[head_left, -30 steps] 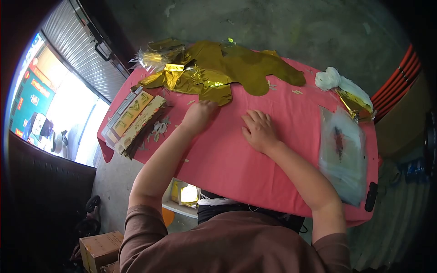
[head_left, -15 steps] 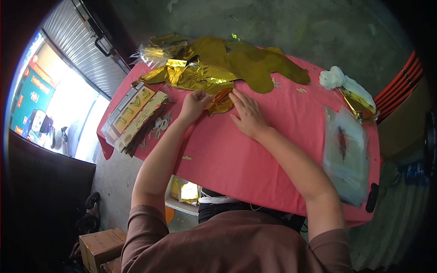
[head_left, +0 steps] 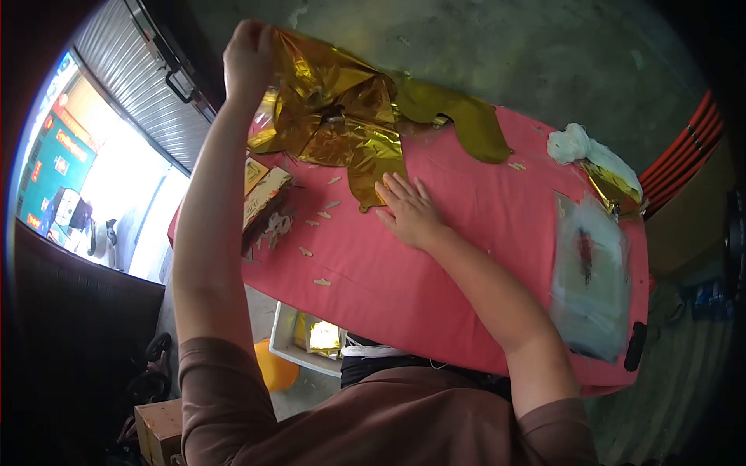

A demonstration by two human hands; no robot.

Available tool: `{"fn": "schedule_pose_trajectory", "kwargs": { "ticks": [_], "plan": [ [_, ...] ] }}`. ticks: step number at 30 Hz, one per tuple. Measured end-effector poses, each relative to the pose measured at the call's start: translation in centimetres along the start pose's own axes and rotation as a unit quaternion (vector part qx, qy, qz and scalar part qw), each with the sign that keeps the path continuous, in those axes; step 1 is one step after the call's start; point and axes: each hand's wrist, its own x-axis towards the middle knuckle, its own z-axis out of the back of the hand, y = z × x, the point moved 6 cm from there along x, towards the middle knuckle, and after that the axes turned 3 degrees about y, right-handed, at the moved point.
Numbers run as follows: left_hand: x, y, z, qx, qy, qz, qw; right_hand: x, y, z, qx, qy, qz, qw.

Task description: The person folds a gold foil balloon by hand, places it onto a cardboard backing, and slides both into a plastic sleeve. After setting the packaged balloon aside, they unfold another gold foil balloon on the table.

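Note:
My left hand is raised high at the far left of the table, pinching a corner of a crinkled gold foil sheet that hangs from it. My right hand lies flat, fingers spread, on the pink tablecloth, touching the lower tip of that foil. A duller gold foil shape lies flat on the table behind the lifted sheet.
A stack of printed gold cards sits at the left edge, partly hidden by my left arm. Small paper scraps dot the cloth. A clear plastic bag lies at the right, with white wadding and foil beyond it.
My left hand has lifted the gold foil up off the table, away from me. My right hand stayed low, now pressing flat at the foil's lower tip. The camera tilted slightly.

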Motion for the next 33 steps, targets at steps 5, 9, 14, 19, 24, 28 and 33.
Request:
{"fn": "schedule_pose_trajectory", "kwargs": {
  "ticks": [5, 9, 14, 19, 24, 28, 33],
  "plan": [
    [2.5, -5.0, 3.1, -0.049, -0.038, 0.042, 0.997, -0.1, -0.2, 0.0, 0.0, 0.003, 0.001, 1.0],
    [3.9, -5.3, 3.5, -0.062, -0.123, -0.079, 0.987, -0.2, -0.2, 0.0, -0.002, 0.001, 0.001, 1.0],
    [7.3, -9.5, 5.1, -0.251, -0.122, -0.132, 0.951, 0.1, -0.4, -0.2, -0.005, -0.01, 0.007, 1.0],
    [3.8, -19.9, 6.0, -0.162, -0.038, -0.206, 0.964, 0.0, -0.7, 0.0, -0.017, -0.009, 0.005, 1.0],
    [-10.3, -24.3, -0.1, -0.115, 0.18, -0.414, 0.885, 2.6, -9.8, -3.3, 0.152, -0.242, -0.01, 0.958],
    [-21.6, -28.0, -0.7, -0.365, 0.454, -0.303, 0.755, -3.1, -11.5, 5.0, 0.258, -0.332, 0.098, 0.902],
    [-29.4, -30.9, -1.6, -0.459, 0.567, -0.191, 0.656, -7.5, -12.9, 5.1, 0.472, -0.055, -0.233, 0.848]
  ]
}}
